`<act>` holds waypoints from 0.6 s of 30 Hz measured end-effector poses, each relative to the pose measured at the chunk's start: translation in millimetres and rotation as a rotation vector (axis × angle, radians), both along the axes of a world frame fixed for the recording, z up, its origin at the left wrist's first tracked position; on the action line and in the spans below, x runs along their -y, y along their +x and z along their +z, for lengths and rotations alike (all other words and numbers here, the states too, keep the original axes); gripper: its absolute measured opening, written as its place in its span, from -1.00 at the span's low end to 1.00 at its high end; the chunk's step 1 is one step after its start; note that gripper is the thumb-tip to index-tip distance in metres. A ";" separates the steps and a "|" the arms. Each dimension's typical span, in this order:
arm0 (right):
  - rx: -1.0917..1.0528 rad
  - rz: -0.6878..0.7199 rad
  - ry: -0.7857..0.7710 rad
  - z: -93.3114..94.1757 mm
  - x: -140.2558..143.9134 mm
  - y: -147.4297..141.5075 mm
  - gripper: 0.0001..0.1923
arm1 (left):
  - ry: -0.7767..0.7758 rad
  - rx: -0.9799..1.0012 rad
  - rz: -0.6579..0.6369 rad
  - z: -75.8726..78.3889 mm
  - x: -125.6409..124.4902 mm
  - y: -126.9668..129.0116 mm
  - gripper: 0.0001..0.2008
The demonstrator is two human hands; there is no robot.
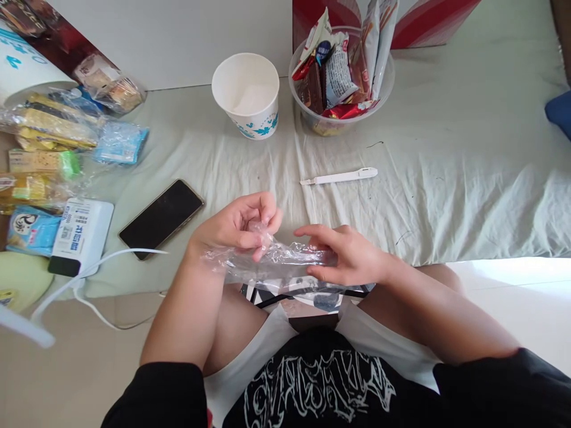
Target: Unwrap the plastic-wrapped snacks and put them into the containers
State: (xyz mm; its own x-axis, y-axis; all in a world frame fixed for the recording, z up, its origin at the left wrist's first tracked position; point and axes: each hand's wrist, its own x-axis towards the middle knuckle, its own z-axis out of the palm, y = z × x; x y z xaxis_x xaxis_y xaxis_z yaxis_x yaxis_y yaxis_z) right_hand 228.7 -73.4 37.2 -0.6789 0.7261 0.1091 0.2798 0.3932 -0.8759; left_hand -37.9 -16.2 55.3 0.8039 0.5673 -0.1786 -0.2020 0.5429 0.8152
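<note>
A clear plastic bag point(285, 264) stretches between my hands, over the near edge of the cloth-covered surface. My left hand point(243, 223) pinches a bunched part of it between closed fingers. At the bag's other end is my right hand point(345, 252), its thumb and fingers apart and touching the film; the film partly hides how firmly it holds. Beyond my hands lies a white utility knife point(343, 176), its blade end pointing left. A white paper cup point(252, 104) with blue leaf print stands upright farther back.
A clear round tub point(383, 83) full of wrapped snacks stands at the back. To the left lie a black phone point(163, 217), a white box-shaped device point(84, 229) with a cable, and several snack packets point(120, 141). A large white and red box point(178, 41) borders the far side.
</note>
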 end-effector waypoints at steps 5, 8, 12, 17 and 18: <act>-0.049 0.249 -0.463 9.3 -2.7 -5.8 -0.75 | 0.052 -0.026 0.030 -3.8 -4.5 8.8 -0.66; -0.107 0.244 -0.623 5.7 -0.3 -10.2 -0.73 | 0.077 -0.065 0.108 -9.2 -10.3 8.6 -0.65; -0.166 0.111 -0.668 -6.1 3.2 -13.7 -0.70 | 0.051 -0.118 0.265 -13.0 -21.1 -5.5 -0.59; -0.293 -0.147 -0.654 -13.3 0.3 -14.3 -0.64 | -0.021 -0.141 0.648 -9.6 -23.6 -6.6 -0.41; -0.319 -0.229 -0.620 -13.3 -1.7 -14.3 -0.65 | -0.041 -0.127 0.684 -9.6 -21.7 -1.3 -0.38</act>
State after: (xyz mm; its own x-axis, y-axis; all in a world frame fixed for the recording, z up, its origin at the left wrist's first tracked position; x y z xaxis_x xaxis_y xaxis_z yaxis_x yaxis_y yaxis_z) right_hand 214.4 -71.6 23.8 -0.5064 0.8387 -0.2006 -0.0103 -0.2384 -0.9711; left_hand -39.2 5.4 45.7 0.2400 0.9295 -0.2800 -0.4138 0.3589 0.8366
